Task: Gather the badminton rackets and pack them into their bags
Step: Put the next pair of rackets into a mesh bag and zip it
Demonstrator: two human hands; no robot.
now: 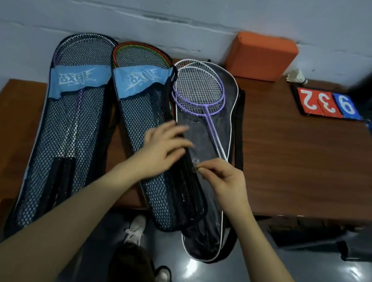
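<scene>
Rackets with purple-and-white frames (200,89) lie stacked in the clear-fronted bag (231,94), the rightmost of three bags laid side by side across the wooden table (297,162), heads toward the wall and handle ends hanging over the near edge, probably so each mouth faces the person; left of the clear-fronted bag lies a mesh bag (140,119) holding a red-framed racket (142,55), and beyond that, farthest left, a second mesh bag (67,123) with dark-handled rackets inside; both mesh bags carry a blue band printed with white stylised characters, seen upside down and not legible to me. The right hand (221,177) pinches something small at the clear-fronted bag's opening edge, seemingly a zip pull, though it is too small to be sure; the left hand (167,147), fingers spread and blurred, rests over the seam between that bag and its mesh neighbour, likely steadying it. Right of the clear-fronted bag a flip scoreboard (325,103) shows 2, 3 on red and 6 on blue, inverted; a shuttlecock (297,76) and an orange block (260,55) sit behind.
</scene>
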